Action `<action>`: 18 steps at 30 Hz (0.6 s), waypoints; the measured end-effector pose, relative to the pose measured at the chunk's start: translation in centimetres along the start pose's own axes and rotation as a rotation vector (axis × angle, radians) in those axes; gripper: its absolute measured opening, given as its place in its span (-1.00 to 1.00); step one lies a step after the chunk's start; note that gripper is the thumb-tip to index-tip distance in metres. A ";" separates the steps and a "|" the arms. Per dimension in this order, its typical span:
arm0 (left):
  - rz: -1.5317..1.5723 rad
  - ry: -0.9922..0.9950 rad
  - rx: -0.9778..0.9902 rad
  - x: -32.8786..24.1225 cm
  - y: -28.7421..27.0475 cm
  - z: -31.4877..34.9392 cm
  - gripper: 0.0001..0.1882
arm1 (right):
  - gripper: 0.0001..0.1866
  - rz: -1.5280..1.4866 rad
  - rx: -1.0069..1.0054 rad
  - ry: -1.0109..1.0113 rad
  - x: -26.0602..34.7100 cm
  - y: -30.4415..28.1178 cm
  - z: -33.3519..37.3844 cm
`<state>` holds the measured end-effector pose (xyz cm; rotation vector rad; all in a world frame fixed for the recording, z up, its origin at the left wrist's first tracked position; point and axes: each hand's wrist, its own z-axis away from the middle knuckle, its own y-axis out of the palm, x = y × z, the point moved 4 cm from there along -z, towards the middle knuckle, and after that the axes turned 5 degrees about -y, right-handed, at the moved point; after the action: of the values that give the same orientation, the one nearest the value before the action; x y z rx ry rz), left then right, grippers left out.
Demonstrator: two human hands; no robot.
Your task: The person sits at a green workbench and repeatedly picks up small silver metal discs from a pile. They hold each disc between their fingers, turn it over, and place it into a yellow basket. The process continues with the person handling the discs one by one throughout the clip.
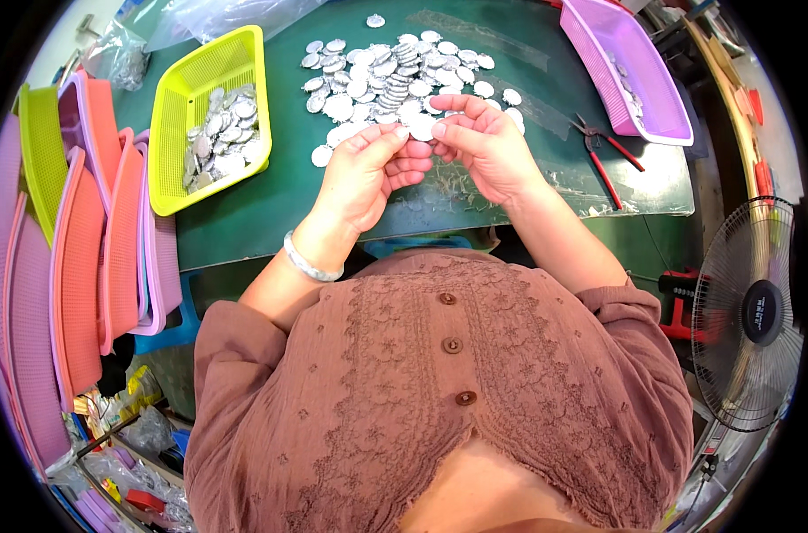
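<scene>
- Left hand (366,173) and right hand (495,153), fingers half-curled, appear to pinch one silver disc (420,129) above the table (288,209), midway along its front edge; a loose pinch could lose it among the disc pile (384,78) behind.
- Red-handled nippers (592,139) lie near the front-right corner; a forearm could knock them off.
- Bumping the yellow-green basket (263,89) by the left edge could spill discs.

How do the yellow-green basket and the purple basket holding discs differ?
The yellow-green basket stands on the left, the purple basket on the right. The yellow-green basket holds a heap of silver discs; the purple basket shows only a few. Both are open-topped.
</scene>
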<state>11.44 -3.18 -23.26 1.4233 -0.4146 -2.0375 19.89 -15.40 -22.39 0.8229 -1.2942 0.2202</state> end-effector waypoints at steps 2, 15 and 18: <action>0.006 -0.010 -0.007 0.0 0.0 0.0 -0.84 | -0.61 -0.016 0.003 0.004 -0.2 0.0 0.0; 0.055 -0.005 -0.041 0.4 -0.5 -0.3 -0.82 | -0.60 0.482 -0.044 -0.438 1.1 1.0 0.8; 0.110 0.072 0.019 0.7 0.3 0.1 -0.78 | -0.56 0.971 -0.051 -0.886 1.7 1.9 1.9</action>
<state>11.29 -3.81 -23.56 1.4483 -0.4715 -1.8941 17.86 -15.82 -20.02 0.1448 -2.4735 0.6260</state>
